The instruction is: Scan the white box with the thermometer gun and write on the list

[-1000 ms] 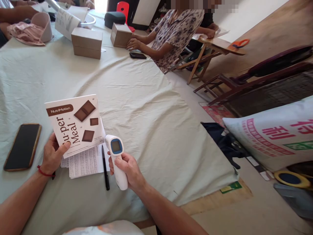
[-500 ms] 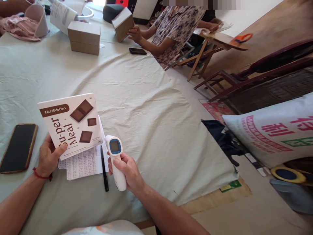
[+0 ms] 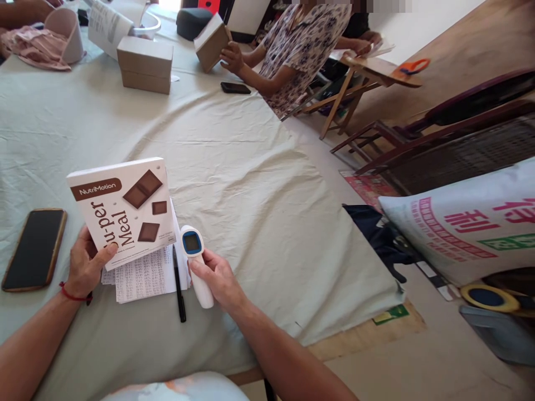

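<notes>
A white and brown NutriMotion box point(image 3: 144, 217) with pictures of chocolate pieces is tilted up in my left hand point(image 3: 86, 264), the thumb pressed on its front lower edge. My right hand point(image 3: 219, 278) is wrapped round the handle of a white infrared thermometer point(image 3: 200, 284), whose small screen in a blue frame faces me. Beneath the box lie sheets of paper point(image 3: 144, 278) covered in rows of writing, partly hidden by it. A black pen point(image 3: 179, 289) rests along the right side of the papers, just left of the thermometer.
A phone point(image 3: 34, 249) lies at the left on the cloth-covered table point(image 3: 234, 184). Farther back stand a cardboard box point(image 3: 145, 65) and a second phone point(image 3: 235, 88). Across the table, a person point(image 3: 288, 61) holds another carton point(image 3: 212, 44). A printed sack point(image 3: 463, 223) sits beyond the right edge.
The thermometer in my right hand has moved slightly up and left, and its head has turned a little. The NutriMotion box stays in my left hand, almost unmoved.
</notes>
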The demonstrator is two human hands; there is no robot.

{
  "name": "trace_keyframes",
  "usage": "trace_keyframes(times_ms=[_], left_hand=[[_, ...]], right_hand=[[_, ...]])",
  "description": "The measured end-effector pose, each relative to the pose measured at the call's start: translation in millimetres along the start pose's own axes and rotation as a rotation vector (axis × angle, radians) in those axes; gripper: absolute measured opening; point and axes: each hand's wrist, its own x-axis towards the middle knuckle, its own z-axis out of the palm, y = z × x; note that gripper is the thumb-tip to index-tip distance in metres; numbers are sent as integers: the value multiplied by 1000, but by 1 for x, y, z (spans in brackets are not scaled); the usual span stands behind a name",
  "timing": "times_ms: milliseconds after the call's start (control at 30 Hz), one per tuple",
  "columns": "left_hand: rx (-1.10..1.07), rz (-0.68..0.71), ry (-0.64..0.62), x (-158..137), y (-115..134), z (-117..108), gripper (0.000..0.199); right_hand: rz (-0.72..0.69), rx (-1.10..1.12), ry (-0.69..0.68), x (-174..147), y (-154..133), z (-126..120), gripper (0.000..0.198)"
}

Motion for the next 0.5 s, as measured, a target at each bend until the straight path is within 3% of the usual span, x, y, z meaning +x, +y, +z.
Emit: trace_keyframes(times_ms=[300, 500], left_hand=[[40, 117, 133, 4, -6, -1, 52], [53, 131, 35, 9, -7, 0, 55]], right_hand=[[-286, -929, 300, 11, 6, -18, 45], [-377, -1190, 355, 11, 12, -22, 43]])
